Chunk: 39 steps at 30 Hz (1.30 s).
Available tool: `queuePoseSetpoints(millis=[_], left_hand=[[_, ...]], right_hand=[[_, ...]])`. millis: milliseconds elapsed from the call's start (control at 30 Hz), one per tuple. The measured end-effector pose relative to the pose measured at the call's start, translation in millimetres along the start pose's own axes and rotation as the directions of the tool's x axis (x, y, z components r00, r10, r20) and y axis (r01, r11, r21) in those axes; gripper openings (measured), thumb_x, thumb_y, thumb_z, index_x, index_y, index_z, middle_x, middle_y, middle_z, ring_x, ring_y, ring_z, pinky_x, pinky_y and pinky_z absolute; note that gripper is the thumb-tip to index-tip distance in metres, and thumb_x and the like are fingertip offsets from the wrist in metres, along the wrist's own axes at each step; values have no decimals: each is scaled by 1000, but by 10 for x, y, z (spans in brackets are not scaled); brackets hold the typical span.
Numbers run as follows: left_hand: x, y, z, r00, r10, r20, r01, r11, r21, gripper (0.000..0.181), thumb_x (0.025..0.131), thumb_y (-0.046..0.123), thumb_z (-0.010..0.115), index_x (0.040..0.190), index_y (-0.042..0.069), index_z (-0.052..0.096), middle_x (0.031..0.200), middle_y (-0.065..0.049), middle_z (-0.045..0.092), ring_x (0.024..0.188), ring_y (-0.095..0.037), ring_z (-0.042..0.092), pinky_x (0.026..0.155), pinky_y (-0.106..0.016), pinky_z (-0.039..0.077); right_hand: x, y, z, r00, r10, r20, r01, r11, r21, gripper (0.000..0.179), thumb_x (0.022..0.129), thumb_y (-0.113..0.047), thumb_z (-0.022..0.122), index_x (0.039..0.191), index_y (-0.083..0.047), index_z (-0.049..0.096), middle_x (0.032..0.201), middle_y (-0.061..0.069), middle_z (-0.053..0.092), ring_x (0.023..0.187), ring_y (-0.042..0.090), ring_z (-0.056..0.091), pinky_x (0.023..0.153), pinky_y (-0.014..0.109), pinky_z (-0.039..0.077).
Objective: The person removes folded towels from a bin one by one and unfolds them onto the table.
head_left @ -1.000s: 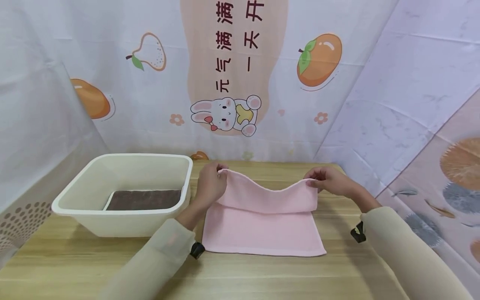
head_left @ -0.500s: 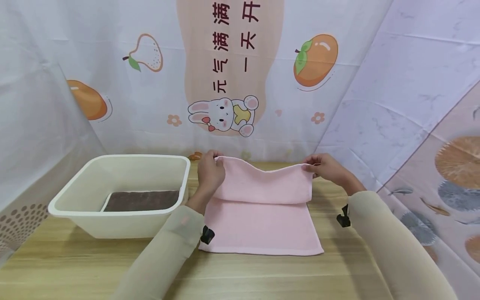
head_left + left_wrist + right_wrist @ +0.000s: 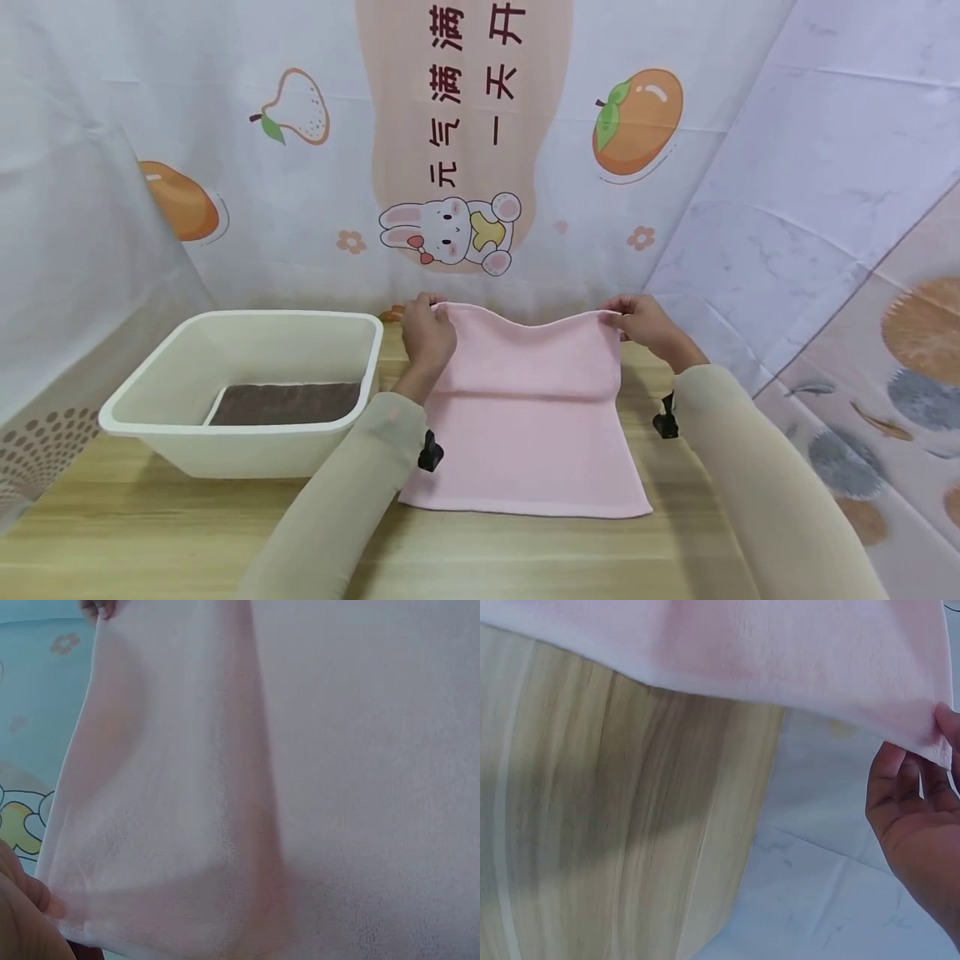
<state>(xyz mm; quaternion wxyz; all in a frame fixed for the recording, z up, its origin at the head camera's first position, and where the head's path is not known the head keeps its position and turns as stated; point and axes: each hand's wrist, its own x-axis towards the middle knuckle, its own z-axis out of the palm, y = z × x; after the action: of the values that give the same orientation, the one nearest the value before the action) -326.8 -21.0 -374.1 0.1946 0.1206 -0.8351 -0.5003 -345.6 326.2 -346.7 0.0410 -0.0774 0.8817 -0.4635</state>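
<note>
A pink towel point(image 3: 525, 454) lies with its near part flat on the wooden table, while its far part is lifted and sags in the middle of the top edge. My left hand point(image 3: 430, 337) pinches the far left corner between thumb and fingers. At the far right corner, my right hand point(image 3: 643, 321) pinches the cloth the same way. In the left wrist view a soft crease runs across the towel point(image 3: 172, 772) where the raised part meets the flat part. The right wrist view shows the thumb and fingers of the right hand point(image 3: 919, 795) at the towel's corner.
Left of the towel stands a cream plastic basin point(image 3: 247, 450) with a dark brown flat piece point(image 3: 285, 404) inside, close to my left forearm. Printed curtains point(image 3: 315, 192) hang behind and on both sides of the wooden table point(image 3: 525, 558).
Both hands have moved away from me and upward in view, drawing the towel's far edge farther back. More of its near part shows flat; the raised part hangs straighter. The basin stays put.
</note>
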Motion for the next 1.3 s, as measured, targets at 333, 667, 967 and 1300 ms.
queuePoseSetpoints(millis=[333,667,967,1300], left_hand=[[105,-173,143,1000,-26,3,26,1000,15,21,105,13,56,124,8,63,122,-12,58,113,-29,57,103,-43,50],[245,-425,285,1000,-28,6,27,998,57,25,106,19,56,128,10,62,126,-10,58,116,-27,56,107,-41,47],[365,-462,371,999,35,12,-36,991,130,24,106,20,58,126,12,66,124,-9,60,118,-27,54,106,-43,46],[419,-490,414,999,-37,31,32,988,154,22,105,18,60,125,14,66,121,-9,60,113,-28,56,103,-45,48]], right_hand=[[204,182,190,998,31,-61,-29,999,32,32,101,-14,66,125,8,64,91,4,66,76,11,61,72,31,57],[352,311,273,992,104,-73,-101,994,44,31,105,-12,58,129,7,60,111,13,62,93,17,61,94,49,54],[444,360,328,992,110,-69,-109,994,22,31,103,-10,59,127,8,61,109,14,64,88,17,60,84,40,55],[523,418,387,990,100,-103,-95,994,55,30,100,-5,62,125,12,61,104,15,65,80,15,57,76,37,55]])
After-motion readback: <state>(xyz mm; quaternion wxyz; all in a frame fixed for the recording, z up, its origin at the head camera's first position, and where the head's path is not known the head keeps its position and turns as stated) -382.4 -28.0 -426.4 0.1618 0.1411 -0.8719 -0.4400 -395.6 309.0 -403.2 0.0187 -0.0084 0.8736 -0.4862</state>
